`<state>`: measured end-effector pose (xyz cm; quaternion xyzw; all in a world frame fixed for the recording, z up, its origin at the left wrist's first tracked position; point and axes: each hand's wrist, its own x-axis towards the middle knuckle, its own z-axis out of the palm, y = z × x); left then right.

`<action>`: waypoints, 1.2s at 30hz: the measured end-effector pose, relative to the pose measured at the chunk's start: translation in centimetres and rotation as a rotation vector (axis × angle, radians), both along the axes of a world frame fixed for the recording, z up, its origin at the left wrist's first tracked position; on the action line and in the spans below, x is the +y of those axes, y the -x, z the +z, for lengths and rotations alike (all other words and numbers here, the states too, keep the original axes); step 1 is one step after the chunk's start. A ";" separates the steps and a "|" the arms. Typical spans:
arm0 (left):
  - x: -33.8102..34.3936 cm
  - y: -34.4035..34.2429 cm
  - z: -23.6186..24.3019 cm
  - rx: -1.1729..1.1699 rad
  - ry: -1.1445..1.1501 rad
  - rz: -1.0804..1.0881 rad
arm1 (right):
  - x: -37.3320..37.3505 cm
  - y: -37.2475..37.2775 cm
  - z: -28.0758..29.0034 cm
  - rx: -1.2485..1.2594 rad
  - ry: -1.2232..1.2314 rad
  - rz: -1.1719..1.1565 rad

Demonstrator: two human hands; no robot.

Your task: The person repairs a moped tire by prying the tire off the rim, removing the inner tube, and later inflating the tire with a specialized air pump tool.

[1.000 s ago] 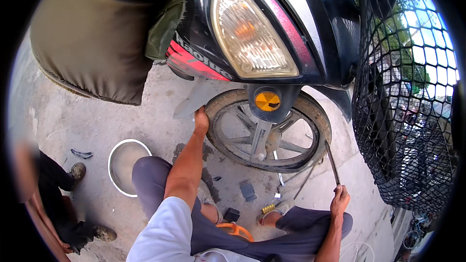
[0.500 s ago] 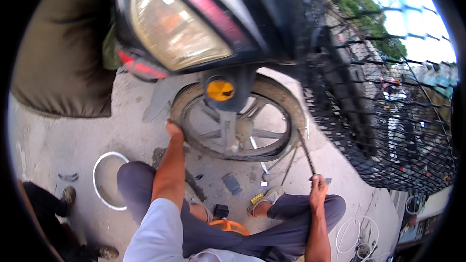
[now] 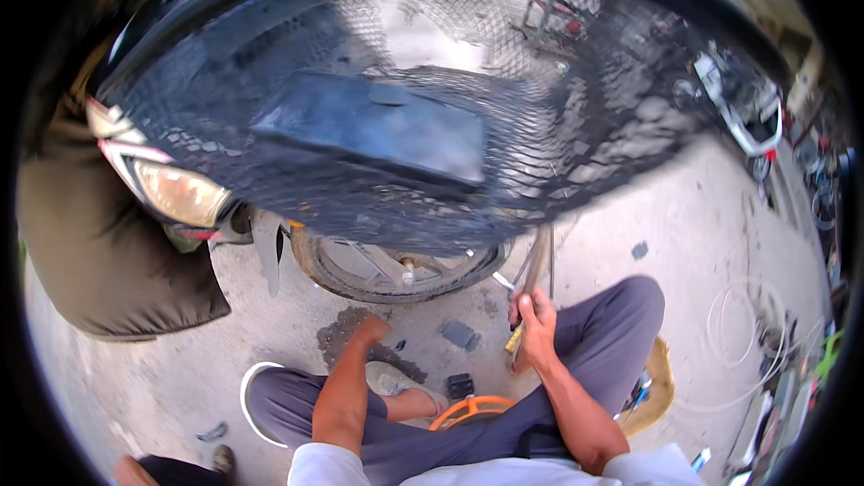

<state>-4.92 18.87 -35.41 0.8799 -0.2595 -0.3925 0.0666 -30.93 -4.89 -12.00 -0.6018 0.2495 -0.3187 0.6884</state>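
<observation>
Wheel [image 3: 396,270] of a motorbike sits on the concrete just in front of us, its tyre and spokes showing below a black mesh basket [image 3: 432,126] that fills the upper half of the view. We sit low with knees apart in grey trousers. Our left hand [image 3: 371,331] is lowered onto the ground beside a dark patch, just short of the tyre; its fingers are too small to read, so we cannot tell whether they are spread or curled. Our right hand [image 3: 535,319] is closed in a fist around a long metal lever [image 3: 538,261] that runs up toward the right edge of the wheel, its upper end lost behind the basket. A headlight [image 3: 184,193] glows at the left, beside a brown draped cloth [image 3: 99,252].

We judge the work to be mid tyre levering. The next move seems to call for a steady pull on the lever while the free hand braces the tyre.

Compared with half a second ago, our head has risen and tipped forward: the basket now covers most of the bike, where the headlight and orange reflector showed before. Our left hand, then on the tyre's rim, has dropped to the ground. Our right hand has kept its hold on the lever.
</observation>
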 end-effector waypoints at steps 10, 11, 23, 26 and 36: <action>-10.2 4.9 29.9 0.050 0.638 -0.157 | 1.5 -2.9 -3.1 -0.086 -0.154 0.004; -11.0 5.3 32.5 -0.108 0.695 -0.122 | 1.9 -3.5 -3.9 -0.027 -0.154 -0.028; -19.5 0.9 35.6 -1.175 0.650 -0.387 | 0.0 -12.2 -10.7 0.190 -0.079 -0.038; -19.7 -0.4 35.4 -1.153 0.679 -0.387 | -0.4 -13.6 -10.1 0.139 -0.088 0.011; -20.6 -0.4 35.8 -1.148 0.667 -0.395 | -2.9 -16.6 -10.5 0.005 0.012 0.135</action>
